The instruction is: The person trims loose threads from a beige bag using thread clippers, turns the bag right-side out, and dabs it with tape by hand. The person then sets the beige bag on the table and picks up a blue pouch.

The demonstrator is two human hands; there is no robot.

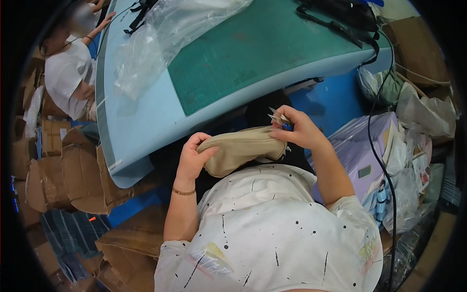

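A beige fabric pouch (233,152) with a seam along its upper part is held between my two hands, over my lap and just short of the table edge. My left hand (195,155) grips its left end, thumb on the near face. At the pouch's right end, my right hand (297,129) pinches the fabric and also holds small snips (279,119), their pointed metal blades sticking out to the upper left and a blue part showing under the fingers.
Ahead stands a light blue table (131,131) with a green mat (233,63), clear plastic (146,53) and black straps (335,29). Cardboard boxes (82,170) lie left, wrapped purple material (360,146) right. A black cable (372,131) hangs at right. Another person (68,78) is at far left.
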